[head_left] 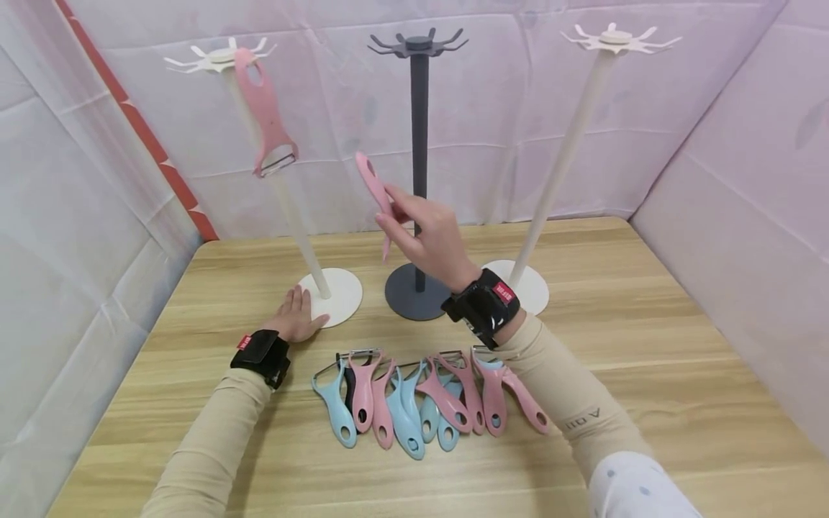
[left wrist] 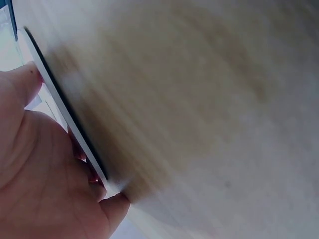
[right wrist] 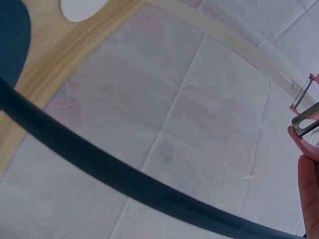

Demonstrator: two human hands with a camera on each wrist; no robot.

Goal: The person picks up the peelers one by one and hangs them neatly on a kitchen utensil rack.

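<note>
My right hand pinches a pink peeler between thumb and fingers, its handle end pointing up and left, in front of the dark grey stand. The metal blade of a peeler shows at the right edge of the right wrist view, by my fingers. My left hand rests with extended fingers on the round base of the left white stand. In the left wrist view the thumb and fingers lie along that base's rim. Another pink peeler hangs from this stand's hooks, blade down.
A pile of several pink and blue peelers, with a black one among them, lies on the wooden table before me. A second white stand rises at the right. Pale cloth encloses the table's back and sides.
</note>
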